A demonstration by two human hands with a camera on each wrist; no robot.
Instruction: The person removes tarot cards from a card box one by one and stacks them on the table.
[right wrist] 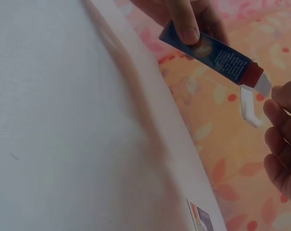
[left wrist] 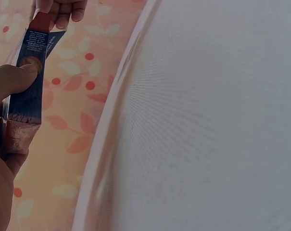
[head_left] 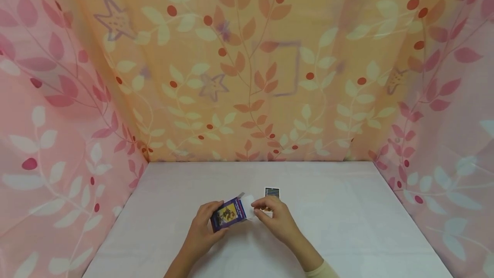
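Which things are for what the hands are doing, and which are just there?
For the job:
- small box, gripped by the left hand
- open white flap on the box, with the right hand at it
- printed card lying near the right hand, probably

Just there:
- leafy curtains around the table
- white table, only a surface underneath

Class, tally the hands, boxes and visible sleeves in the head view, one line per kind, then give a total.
Hands: 2 (left hand, right hand)
Boxes: 1 (purple box)
Sleeves: 1 (pale sleeve)
Total: 4
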